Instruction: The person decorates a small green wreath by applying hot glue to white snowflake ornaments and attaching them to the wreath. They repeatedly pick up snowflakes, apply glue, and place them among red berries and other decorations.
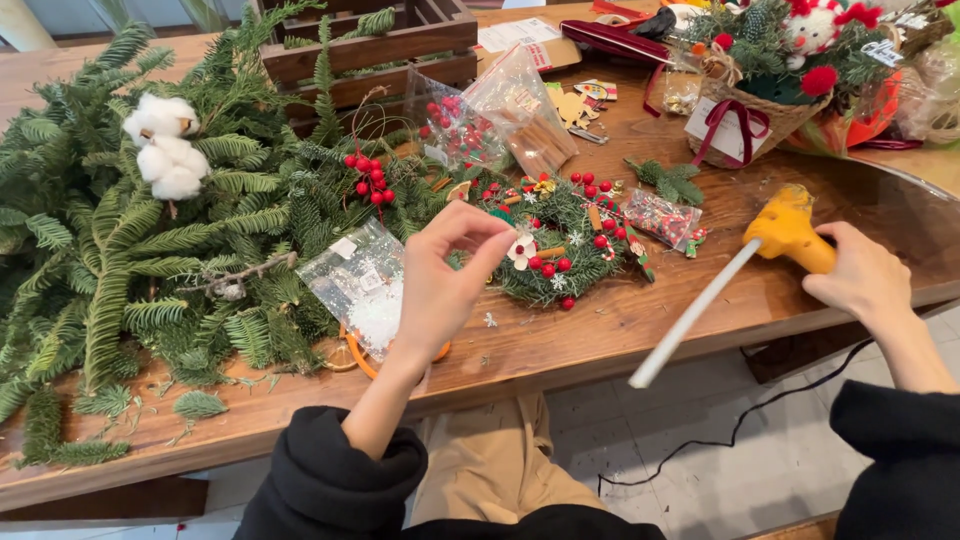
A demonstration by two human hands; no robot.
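Left hand pinches a tiny ornament over a small wreath; right hand grips a yellow glue gun.

Left hand [440, 280] raised at table centre, thumb and forefinger pressed together on a small pale ornament [519, 250], too small to tell its kind, just at the near-left edge of the small wreath [560, 245] with red berries. Right hand [865, 280] at near right, fingers wrapped round the yellow glue gun [790, 232], white glue stick [690, 318] jutting past the table [560, 345] edge. Clear plastic bag [362, 282] just left of left hand. Fir branches [110, 250] with cotton bolls [165, 145] far left; wooden crate [370, 45] far; gift basket [760, 110] far right.
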